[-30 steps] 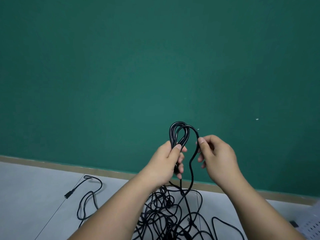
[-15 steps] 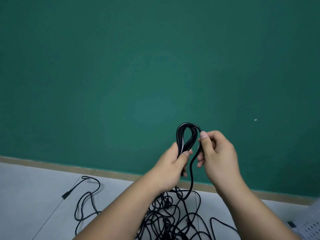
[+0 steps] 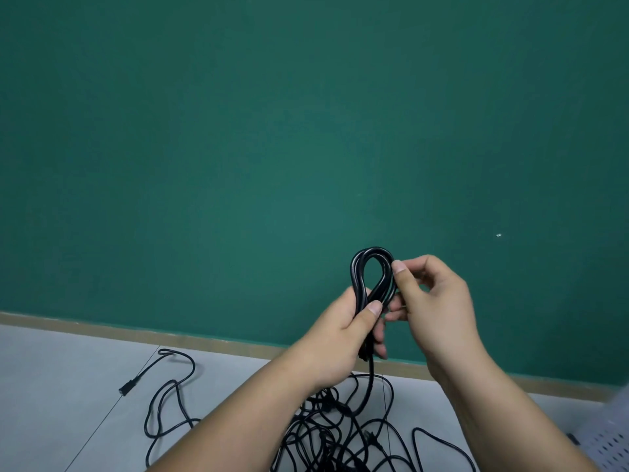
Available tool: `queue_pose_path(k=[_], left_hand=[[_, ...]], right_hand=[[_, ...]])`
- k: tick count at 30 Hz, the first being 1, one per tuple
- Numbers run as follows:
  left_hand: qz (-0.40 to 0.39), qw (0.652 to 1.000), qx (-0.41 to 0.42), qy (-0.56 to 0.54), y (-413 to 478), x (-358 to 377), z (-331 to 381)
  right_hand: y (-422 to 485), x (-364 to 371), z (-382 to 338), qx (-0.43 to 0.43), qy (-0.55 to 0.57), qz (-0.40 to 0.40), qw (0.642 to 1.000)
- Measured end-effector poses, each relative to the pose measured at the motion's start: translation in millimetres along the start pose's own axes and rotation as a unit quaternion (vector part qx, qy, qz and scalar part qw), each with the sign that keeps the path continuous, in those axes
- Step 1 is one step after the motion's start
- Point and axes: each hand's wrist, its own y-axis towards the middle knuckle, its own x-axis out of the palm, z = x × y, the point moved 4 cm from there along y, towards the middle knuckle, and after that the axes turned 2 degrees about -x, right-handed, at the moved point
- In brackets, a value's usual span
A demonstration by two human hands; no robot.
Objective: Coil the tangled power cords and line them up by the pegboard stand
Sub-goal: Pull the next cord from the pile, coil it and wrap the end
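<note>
Your left hand (image 3: 343,332) grips the coil (image 3: 354,274). The thumb is laid across the gathered strands and the fingers are curled round them from behind. The coil is smooth, glossy black cable that stands up from your fist in a narrow teardrop loop of several turns. Your right hand (image 3: 432,308) pinches the right side of that loop, thumb tip pressed on the cable and fingers bent in behind it. One strand drops straight down from your left fist.

It runs into the tangle (image 3: 323,437) on the floor (image 3: 51,386) below your forearms, a dense knot of thin black loops crossing over one another. At the lower right corner lies the pegboard (image 3: 609,447), pale and dotted with small holes, only its edge in view. To the left, well apart from the tangle, a loose cord (image 3: 146,368) snakes over the matt grey tiles and ends in a blocky black plug (image 3: 126,390).

Further off, a flat tan skirting (image 3: 136,330) borders the floor, and above it rises a plain, matt green wall (image 3: 272,148).
</note>
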Motion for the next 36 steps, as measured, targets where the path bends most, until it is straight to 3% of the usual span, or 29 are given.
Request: queue_pose_path(k=[5,12,18,22,26,30,36], left_hand=[[0.0,0.999,-0.014,-0.038,2.2,-1.1,-4.2],[0.025,0.997,-0.029,-0.065,2.7,-10.3,-5.6],[0.023,0.992,-0.038,-0.12,1.6,-15.6,-2.5],[0.039,0.992,-0.037,-0.116,2.4,-18.5,-3.7],[0.129,0.972,-0.04,-0.192,8.5,-26.7,-3.4],[0.193,0.927,-0.039,-0.318,13.1,-37.9,-6.0],[0.314,0.904,-0.02,-0.29,14.4,-65.8,-13.6]], right_hand=[[3.1,1.0,2.4,-0.069,-0.1,0.0,0.993],[-2.9,6.1,2.1,-0.133,-0.264,-0.036,0.955],[-6.3,11.7,4.5,-0.116,-0.149,-0.062,0.98],[0.3,9.3,13.3,-0.106,-0.156,-0.077,0.979],[-3.2,19.3,34.1,0.039,-0.097,-0.169,0.98],[-19.5,32.2,42.2,0.141,-0.074,-0.308,0.938],[-30.5,41.9,55.9,0.113,-0.126,-0.425,0.89]])
